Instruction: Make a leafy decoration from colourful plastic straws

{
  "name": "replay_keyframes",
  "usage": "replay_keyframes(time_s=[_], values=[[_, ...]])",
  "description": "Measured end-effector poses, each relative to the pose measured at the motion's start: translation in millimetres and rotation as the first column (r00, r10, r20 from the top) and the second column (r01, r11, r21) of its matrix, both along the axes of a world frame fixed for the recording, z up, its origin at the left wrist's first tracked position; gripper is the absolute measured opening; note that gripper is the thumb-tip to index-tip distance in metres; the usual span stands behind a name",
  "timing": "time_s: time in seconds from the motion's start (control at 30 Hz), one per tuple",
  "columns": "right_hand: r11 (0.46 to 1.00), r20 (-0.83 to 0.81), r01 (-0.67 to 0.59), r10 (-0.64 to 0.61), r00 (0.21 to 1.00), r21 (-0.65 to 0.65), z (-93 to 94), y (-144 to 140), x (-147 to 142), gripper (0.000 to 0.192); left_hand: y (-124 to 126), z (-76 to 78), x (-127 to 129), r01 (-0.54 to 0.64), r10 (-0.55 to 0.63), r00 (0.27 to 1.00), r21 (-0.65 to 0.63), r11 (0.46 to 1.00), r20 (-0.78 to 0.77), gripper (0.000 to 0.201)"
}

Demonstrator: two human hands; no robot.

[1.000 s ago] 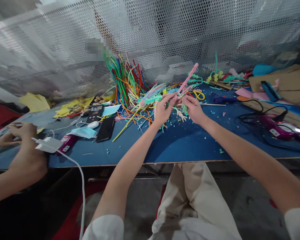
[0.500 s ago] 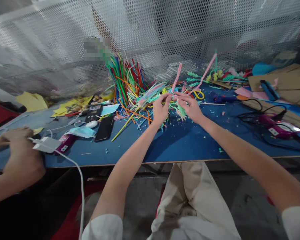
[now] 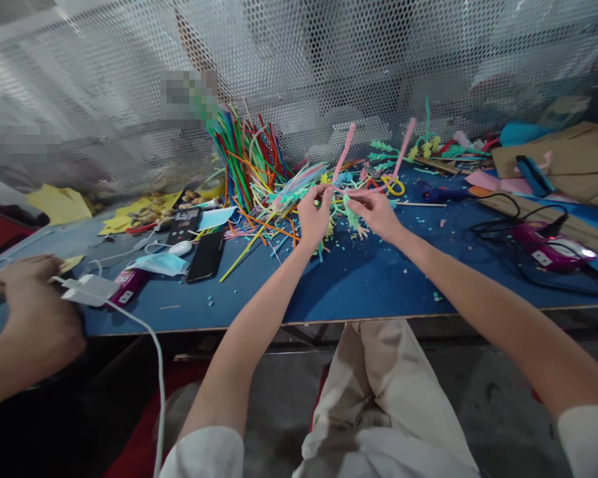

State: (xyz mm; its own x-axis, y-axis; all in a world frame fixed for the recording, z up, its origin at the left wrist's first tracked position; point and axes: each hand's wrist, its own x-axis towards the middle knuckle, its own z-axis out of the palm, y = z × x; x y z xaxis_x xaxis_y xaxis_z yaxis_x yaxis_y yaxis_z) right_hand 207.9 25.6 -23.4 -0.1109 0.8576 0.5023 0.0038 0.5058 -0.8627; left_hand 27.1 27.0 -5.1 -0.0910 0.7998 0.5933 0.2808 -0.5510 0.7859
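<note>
Since a second ago the pink fuzzy pipe cleaner [image 3: 373, 174] has been bent from one straight stem into a wide V, both ends now pointing up toward the mesh. Nearest the camera are beige trousers [image 3: 379, 378], then the front edge of the blue worktable [image 3: 359, 285]. Above the table's middle, the left hand [image 3: 313, 218] pinches the pipe cleaner near its bend with thumb and fingertips closed on it, other fingers curled. The right hand [image 3: 377, 212] pinches it just beside the left, also closed, with a small green leafy sprig [image 3: 351, 216] below its fingers. To the left lie a black phone [image 3: 205, 256] and a light-blue face mask [image 3: 158, 263]; another person's hand [image 3: 27, 299] rests at the table's edge. Beyond the hands a heap of multicoloured plastic sticks [image 3: 249, 166] leans against the perforated metal screen [image 3: 299, 66]. A purple glue gun [image 3: 548, 247] lies far right.
</note>
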Motion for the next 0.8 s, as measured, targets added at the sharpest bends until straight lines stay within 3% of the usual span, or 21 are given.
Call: replay_keyframes(time_s=[0.13, 0.23, 0.3, 0.37, 0.47, 0.57, 0.67, 0.8], values=[[0.999, -0.069, -0.025, 0.022, 0.997, -0.035, -0.1, -1, -2, 0.048, 7, -2.5, 0, 0.212, -0.202, 0.973, -0.081, 0.974, 0.115, 0.033], [0.996, -0.180, 0.049, -0.062, 0.982, -0.079, 0.7, 4, 2, 0.045, 11, -3.1, -1, 0.432, -0.404, 0.897, -0.162, 0.887, 0.179, 0.035], [0.991, -0.238, 0.063, -0.091, 0.967, -0.119, 1.6, 7, 5, 0.045, 10, -4.5, -1, 0.510, -0.483, 0.859, -0.202, 0.836, 0.169, 0.042], [0.987, -0.284, 0.035, -0.080, 0.955, -0.159, 2.7, 8, 6, 0.046, 8, -7.4, 1, 0.491, -0.482, 0.871, -0.178, 0.853, 0.096, 0.049], [0.975, -0.362, -0.033, -0.051, 0.931, -0.221, 3.8, 7, 6, 0.045, 2, -11.6, 4, 0.357, -0.359, 0.927, -0.035, 0.933, -0.114, 0.060], [0.960, -0.438, -0.089, -0.037, 0.898, -0.264, 4.3, 7, 5, 0.044, -5, -10.8, 3, 0.299, -0.270, 0.931, 0.085, 0.951, -0.244, 0.067], [0.958, -0.436, -0.097, -0.031, 0.899, -0.269, 4.4, 7, 6, 0.043, -9, -7.1, 0, 0.359, -0.333, 0.910, 0.069, 0.931, -0.246, 0.076], [0.972, -0.364, -0.064, -0.024, 0.931, -0.228, 4.9, 6, 7, 0.042, -5, -6.7, 2, 0.425, -0.426, 0.904, -0.022, 0.905, -0.047, 0.065]])
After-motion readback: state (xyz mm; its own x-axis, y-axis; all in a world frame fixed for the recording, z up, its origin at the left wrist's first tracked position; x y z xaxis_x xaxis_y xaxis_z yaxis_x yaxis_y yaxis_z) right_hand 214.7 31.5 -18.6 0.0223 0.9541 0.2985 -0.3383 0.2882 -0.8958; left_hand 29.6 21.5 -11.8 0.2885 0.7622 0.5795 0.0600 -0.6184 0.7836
